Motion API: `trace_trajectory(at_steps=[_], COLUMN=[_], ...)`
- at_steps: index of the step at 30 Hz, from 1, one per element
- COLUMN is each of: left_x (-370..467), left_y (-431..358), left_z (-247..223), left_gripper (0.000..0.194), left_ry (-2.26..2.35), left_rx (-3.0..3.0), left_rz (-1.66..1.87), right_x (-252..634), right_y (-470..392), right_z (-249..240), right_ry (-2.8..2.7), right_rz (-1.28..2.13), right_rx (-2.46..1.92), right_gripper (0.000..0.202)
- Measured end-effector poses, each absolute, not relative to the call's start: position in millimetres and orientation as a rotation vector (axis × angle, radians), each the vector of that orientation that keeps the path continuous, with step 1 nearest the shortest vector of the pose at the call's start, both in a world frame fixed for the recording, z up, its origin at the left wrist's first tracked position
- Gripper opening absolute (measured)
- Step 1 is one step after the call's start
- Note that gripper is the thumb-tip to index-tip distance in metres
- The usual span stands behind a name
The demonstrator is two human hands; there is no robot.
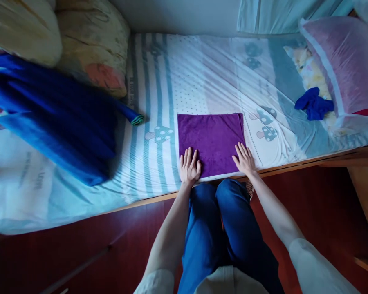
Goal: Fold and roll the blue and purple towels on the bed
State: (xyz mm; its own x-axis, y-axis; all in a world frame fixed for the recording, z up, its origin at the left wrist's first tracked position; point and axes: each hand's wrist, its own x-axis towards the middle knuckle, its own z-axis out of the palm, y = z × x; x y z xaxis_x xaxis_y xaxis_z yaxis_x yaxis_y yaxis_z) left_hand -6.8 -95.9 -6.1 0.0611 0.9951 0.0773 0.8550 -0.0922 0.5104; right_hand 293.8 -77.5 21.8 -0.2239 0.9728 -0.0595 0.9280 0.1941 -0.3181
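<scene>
A purple cloth (pixel 213 141), folded into a flat rectangle, lies on the patterned bed sheet near the bed's front edge. My left hand (pixel 190 166) rests palm down on its lower left corner, fingers spread. On the cloth's right edge, toward the lower corner, lies my right hand (pixel 244 158), flat with the fingers apart. Neither hand grips anything. One edge of another layer shows along the cloth's upper right side.
Blue fabric (pixel 64 118) is heaped on the bed at left, beside a patterned pillow (pixel 95 49). At right, a small crumpled blue cloth (pixel 314 104) lies by a pink pillow (pixel 349 65). A wooden edge (pixel 294 165) borders the bed above the red floor.
</scene>
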Motion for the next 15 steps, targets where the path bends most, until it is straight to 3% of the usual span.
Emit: trace_trajectory(at_steps=[8,15], left_x=[-2.1,-4.1], left_y=[-93.5,-93.8], left_z=[-1.3,-0.8], left_gripper=[0.063,0.064], left_ry=[1.856,1.858], left_rx=[1.969,1.964], left_rz=[0.601,0.537], right_x=[273.1,238.6], right_y=[-61.2,23.8], right_z=[21.2,4.7], right_ry=[-2.229,-2.356], right_rz=[0.362,0.462], right_rx=[-1.904,-1.739], right_gripper=[0.066,0.068])
